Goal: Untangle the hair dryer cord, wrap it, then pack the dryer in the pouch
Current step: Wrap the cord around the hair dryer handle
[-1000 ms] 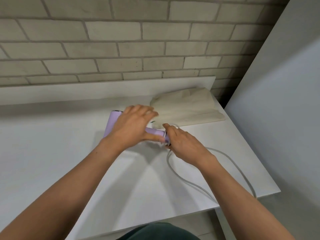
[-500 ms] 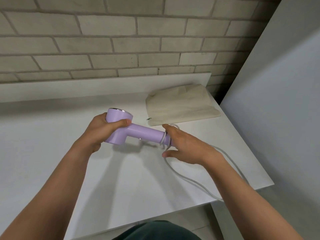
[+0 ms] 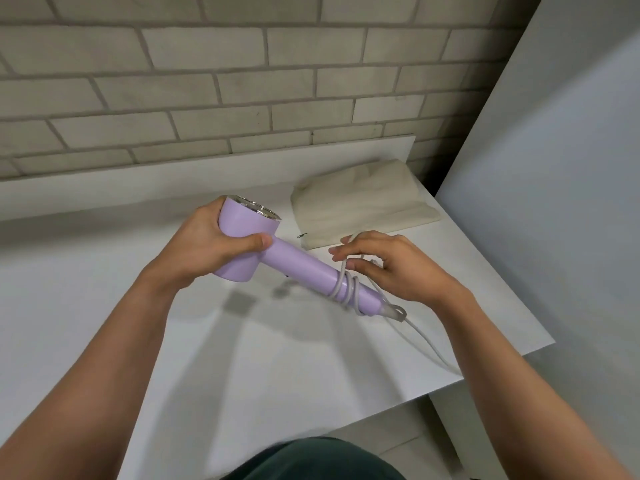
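The cream pouch point(image 3: 363, 206) lies flat on the white table point(image 3: 104, 306), its inside not visible. The left hand point(image 3: 207, 247) grips the lilac dryer point(image 3: 277, 258) by its head, above the table. The right hand point(image 3: 391, 265) pinches the cord point(image 3: 346, 289) between fingertips — few loops already around the handle.

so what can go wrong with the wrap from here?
The cord has only a few loose, crossing turns near the handle end, so they may slip off. Its slack trails past the table edge and could snag. The right hand only pinches it lightly; the left hand holds the dryer head.
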Demonstrator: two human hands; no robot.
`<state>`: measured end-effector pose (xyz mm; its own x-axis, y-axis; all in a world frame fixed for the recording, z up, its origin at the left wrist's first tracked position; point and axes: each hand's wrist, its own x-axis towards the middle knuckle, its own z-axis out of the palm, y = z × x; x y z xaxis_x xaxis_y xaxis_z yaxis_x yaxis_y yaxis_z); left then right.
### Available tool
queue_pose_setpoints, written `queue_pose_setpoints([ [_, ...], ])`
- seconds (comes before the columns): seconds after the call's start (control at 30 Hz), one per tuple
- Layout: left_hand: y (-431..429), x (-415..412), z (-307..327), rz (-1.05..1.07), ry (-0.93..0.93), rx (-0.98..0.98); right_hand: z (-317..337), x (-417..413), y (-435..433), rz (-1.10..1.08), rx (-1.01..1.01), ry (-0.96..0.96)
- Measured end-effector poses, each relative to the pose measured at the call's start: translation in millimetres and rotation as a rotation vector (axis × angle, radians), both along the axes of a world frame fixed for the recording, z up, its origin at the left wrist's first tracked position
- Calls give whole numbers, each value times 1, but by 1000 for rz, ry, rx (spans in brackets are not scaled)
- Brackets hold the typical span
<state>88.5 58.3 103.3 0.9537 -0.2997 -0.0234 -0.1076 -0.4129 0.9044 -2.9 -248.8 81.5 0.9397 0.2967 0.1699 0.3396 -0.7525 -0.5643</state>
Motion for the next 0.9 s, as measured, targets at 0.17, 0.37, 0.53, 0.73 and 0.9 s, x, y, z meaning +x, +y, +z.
queue_pose_setpoints([
  [0.17,6,10,9,-119,-1,-80,7,0,8,-48,103,-100],
  [0.37,-2,10,2,-152,88,-249,-8,0,5,-210,340,-59],
  [0.53,-21,7,-4,-36,156,-398,-15,-9,23,-235,592,150],
  [0.73,-44,7,-10,234,156,-480,-20,-22,36,-229,692,382],
  [0.9,-59,7,-15,388,107,-480,5,-39,32,-67,794,602],
])
